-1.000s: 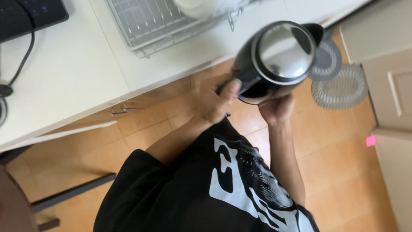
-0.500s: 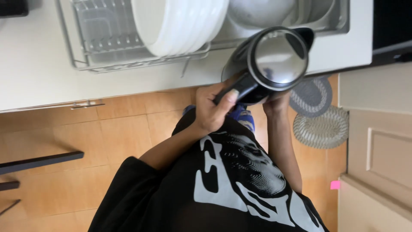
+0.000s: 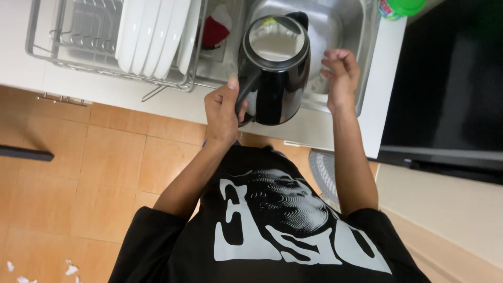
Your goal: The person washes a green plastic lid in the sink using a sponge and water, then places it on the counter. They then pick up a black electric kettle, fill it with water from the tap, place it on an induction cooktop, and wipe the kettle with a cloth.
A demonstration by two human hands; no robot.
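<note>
A black electric kettle (image 3: 275, 73) with a shiny steel lid is held upright over the front edge of a steel sink (image 3: 343, 31). My left hand (image 3: 222, 112) is wrapped around the kettle's handle on its left side. My right hand (image 3: 340, 76) hovers just right of the kettle over the sink, fingers loosely curled and holding nothing. It does not touch the kettle.
A wire dish rack (image 3: 78, 36) with several white plates (image 3: 154, 34) stands left of the sink on the white counter (image 3: 157, 97). A green-capped bottle (image 3: 401, 6) is at the sink's far right. A dark panel (image 3: 445, 78) lies to the right. The floor has orange tiles (image 3: 105, 173).
The kettle has come forward over the counter to the sink. My right hand has let go of its underside and now hovers beside it.
</note>
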